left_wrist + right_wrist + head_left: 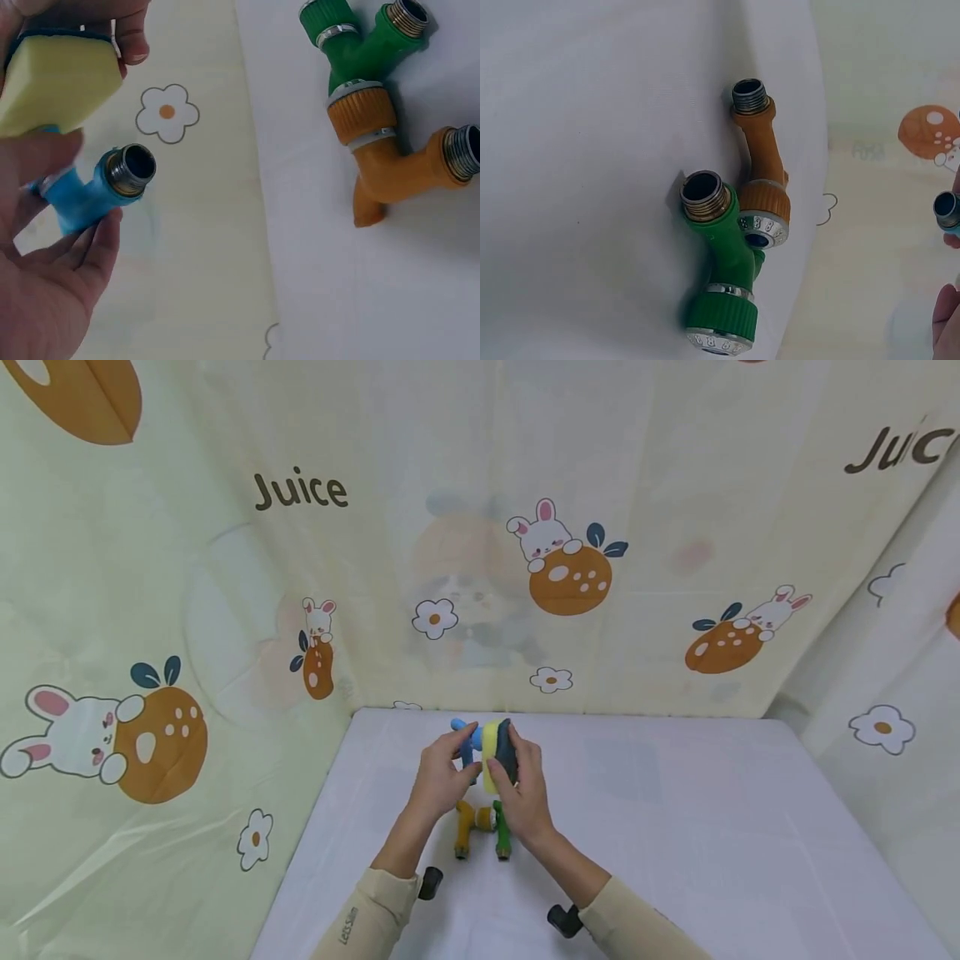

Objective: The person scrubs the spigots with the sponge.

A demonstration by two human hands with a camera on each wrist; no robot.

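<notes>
My left hand grips a blue tap above the table, its threaded metal end facing out in the left wrist view. A sponge, yellow with a dark scouring side, is held in my right hand, its yellow face against the round end of the blue tap. Below the hands, an orange tap and a green tap lie on the table beside each other. Only part of the blue tap and a few fingertips show at the edge of the right wrist view.
The table has a white cover. A patterned curtain hangs behind it and along its sides. Black camera mounts stick out from both wrists near the sleeves.
</notes>
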